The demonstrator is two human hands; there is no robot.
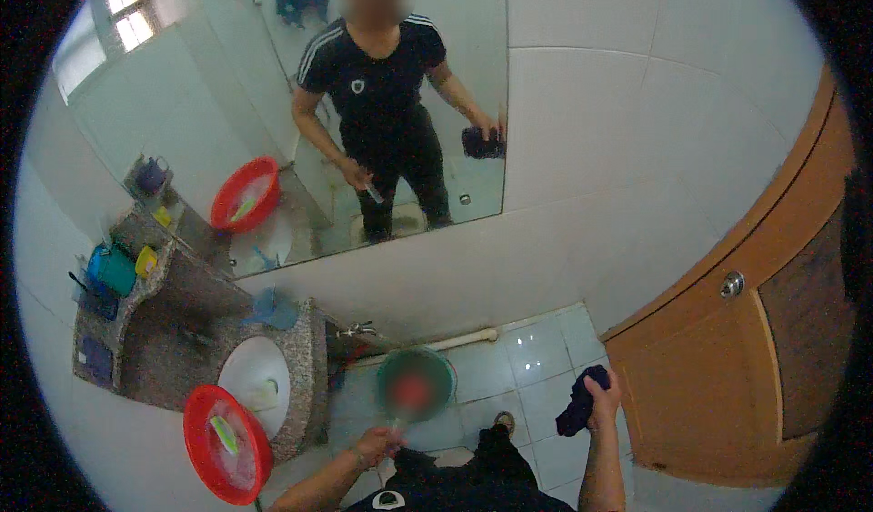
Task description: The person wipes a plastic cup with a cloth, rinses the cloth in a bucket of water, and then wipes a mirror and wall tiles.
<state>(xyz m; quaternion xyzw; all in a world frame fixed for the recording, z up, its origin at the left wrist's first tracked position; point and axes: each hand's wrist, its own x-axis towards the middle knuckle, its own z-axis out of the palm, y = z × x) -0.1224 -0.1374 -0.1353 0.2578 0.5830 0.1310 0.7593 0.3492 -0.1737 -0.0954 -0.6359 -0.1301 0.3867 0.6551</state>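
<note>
My right hand [603,397] grips a bunched dark cloth [578,403] above the tiled floor, left of the wooden door. My left hand [377,446] is closed around a small pale object [397,427] that I cannot name for certain. Just beyond that hand stands a green bucket [448,375] on the floor, with something reddish and blurred in it. Left of the hand, a red plastic basin [260,437] holds sudsy water and a green-and-white brush [224,435]. It sits at the edge of a white washbasin [235,369].
A speckled stone counter [310,375] carries a light blue container [276,309], a teal container [112,270] and a yellow cup [146,262]. A tap [361,328] and a pale pipe [470,338] run along the wall. A mirror [239,116] hangs above; a wooden door [689,369] stands right.
</note>
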